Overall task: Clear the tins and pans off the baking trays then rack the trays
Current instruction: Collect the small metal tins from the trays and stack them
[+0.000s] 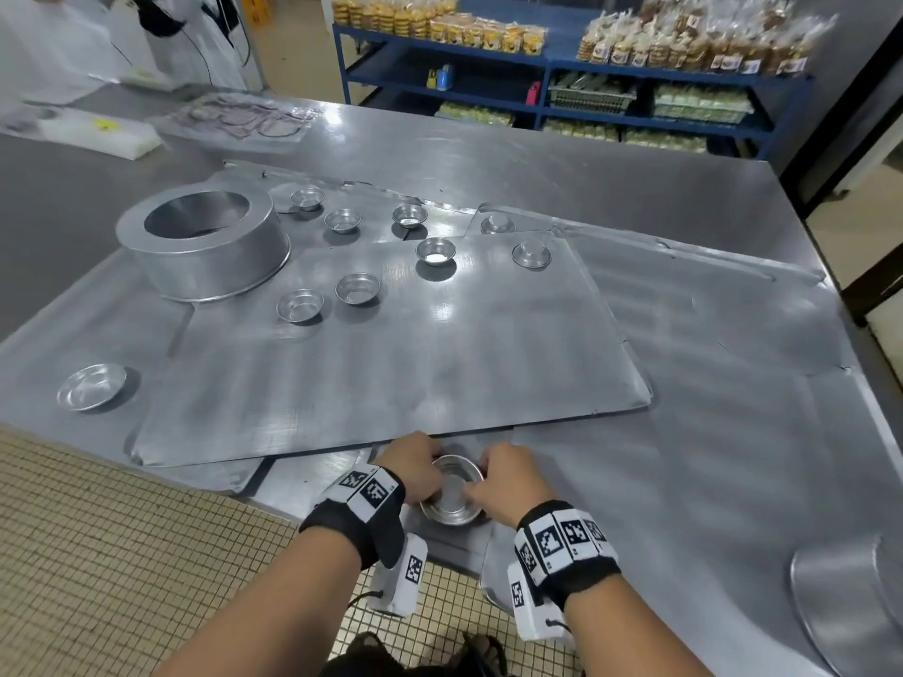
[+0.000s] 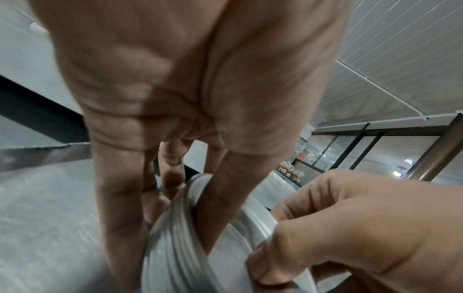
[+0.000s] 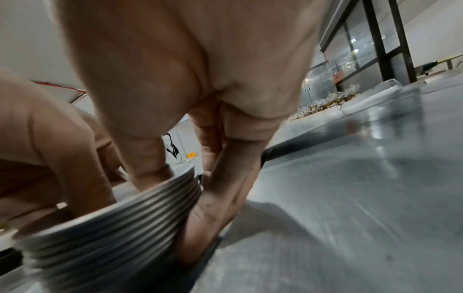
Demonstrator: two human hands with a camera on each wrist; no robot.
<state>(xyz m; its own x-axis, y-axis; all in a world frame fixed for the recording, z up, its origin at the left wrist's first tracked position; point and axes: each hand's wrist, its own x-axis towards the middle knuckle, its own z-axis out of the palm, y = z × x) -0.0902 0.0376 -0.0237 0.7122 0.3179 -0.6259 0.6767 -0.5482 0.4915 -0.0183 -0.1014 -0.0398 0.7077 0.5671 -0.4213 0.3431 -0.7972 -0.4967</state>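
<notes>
Left hand (image 1: 415,469) & right hand (image 1: 508,481) each curl round a stack of nested tins (image 1: 452,491) at the table's near edge, just below the top baking tray (image 1: 391,364). Risk: stack leans, rims thin & slick, so tins could slip w/ uneven squeeze and drop off the edge.

Head view looks down over the table (image 1: 684,432); both wrist views sit close, sharing the tin stack (image 3: 112,228).

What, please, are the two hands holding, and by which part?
Both the left hand and the right hand grip a nested stack of small round metal tins by its rims, on opposite sides.
</notes>
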